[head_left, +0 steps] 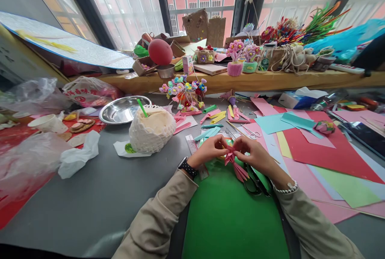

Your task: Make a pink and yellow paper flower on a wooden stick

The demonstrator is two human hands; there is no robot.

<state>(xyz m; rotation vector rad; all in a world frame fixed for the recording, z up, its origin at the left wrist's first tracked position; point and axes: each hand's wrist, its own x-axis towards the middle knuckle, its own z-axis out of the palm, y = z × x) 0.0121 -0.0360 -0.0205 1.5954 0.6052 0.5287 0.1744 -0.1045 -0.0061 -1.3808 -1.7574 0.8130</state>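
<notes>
Above a green board (pixel 231 219), both hands pinch a folded pink paper piece (pixel 237 169) whose narrow strips hang down to the right. My left hand (pixel 212 150), with a dark dotted watch band at the wrist, grips it from the left, fingertips closed. From the right, my right hand (pixel 255 152), wearing a beaded bracelet, holds the same paper between thumb and fingers. Black-handled scissors (pixel 255 182) lie under the right hand. Just left of the board is a clear ruler (pixel 191 146). Beyond the hands lie folded strips in teal (pixel 207 132), yellow (pixel 218 117) and pink.
Coloured paper sheets (pixel 325 146) spread over the right side, beside a phone (pixel 365 136). Small silver scissors (pixel 252 131) lie beyond the right hand. At left stand a coconut in white foam net (pixel 152 132) and a metal plate (pixel 120 110). Craft flowers (pixel 186 90) stand at the back.
</notes>
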